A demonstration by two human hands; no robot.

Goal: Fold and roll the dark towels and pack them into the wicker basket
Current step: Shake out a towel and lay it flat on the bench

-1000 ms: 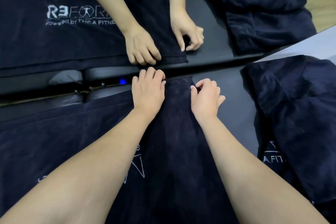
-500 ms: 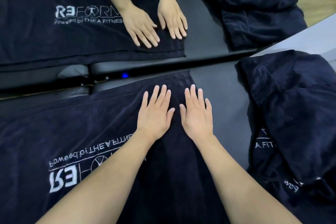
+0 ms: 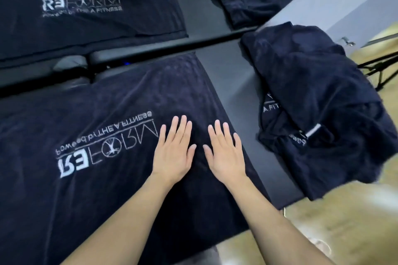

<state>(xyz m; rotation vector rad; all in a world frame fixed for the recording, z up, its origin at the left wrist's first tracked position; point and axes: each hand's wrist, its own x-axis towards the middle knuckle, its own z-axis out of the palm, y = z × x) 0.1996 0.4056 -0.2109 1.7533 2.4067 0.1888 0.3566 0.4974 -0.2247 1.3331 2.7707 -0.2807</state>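
Note:
A dark navy towel (image 3: 120, 118) with a white logo lies spread flat on a black padded table (image 3: 232, 84). My left hand (image 3: 174, 150) and my right hand (image 3: 226, 153) press flat on it side by side, fingers straight, near its right edge. A pile of crumpled dark towels (image 3: 318, 101) sits at the table's right end. No wicker basket shows in the view.
A mirror (image 3: 193, 13) stands along the table's far edge and repeats the towel, the hands and the pile. Wooden floor (image 3: 323, 221) shows at the lower right past the table corner. A black stand's legs (image 3: 379, 66) appear at the right.
My hands went from gripping the towel's far edge to lying flat, then slid back toward me along the towel. The view shifted, and more of the logo shows.

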